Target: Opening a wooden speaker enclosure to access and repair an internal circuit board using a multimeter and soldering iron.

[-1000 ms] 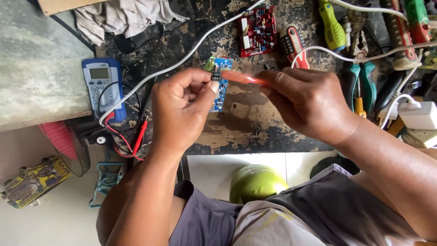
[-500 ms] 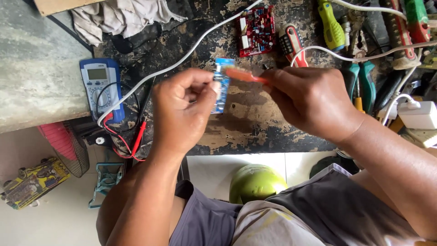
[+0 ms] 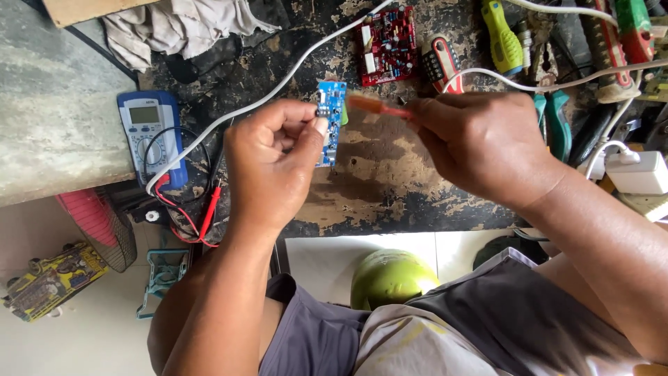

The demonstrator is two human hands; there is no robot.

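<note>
My left hand (image 3: 268, 163) pinches a narrow blue circuit board (image 3: 330, 118) by its edge and holds it upright above the worn dark bench (image 3: 390, 188). My right hand (image 3: 480, 143) grips a slim orange-red tool (image 3: 372, 106) whose tip points left and nearly touches the board's upper end. Both hands hover over the bench's middle, close together.
A red circuit board (image 3: 387, 45) lies at the back. A blue multimeter (image 3: 147, 132) with red and black leads sits left. A white cable (image 3: 278, 87) crosses the bench. Screwdrivers, green pliers (image 3: 553, 122) and a white adapter (image 3: 637, 170) crowd the right. A rag (image 3: 174, 28) lies back left.
The blue board has been turned and lifted slightly in my left hand. The orange-red tool's tip has shifted up toward the board's top end.
</note>
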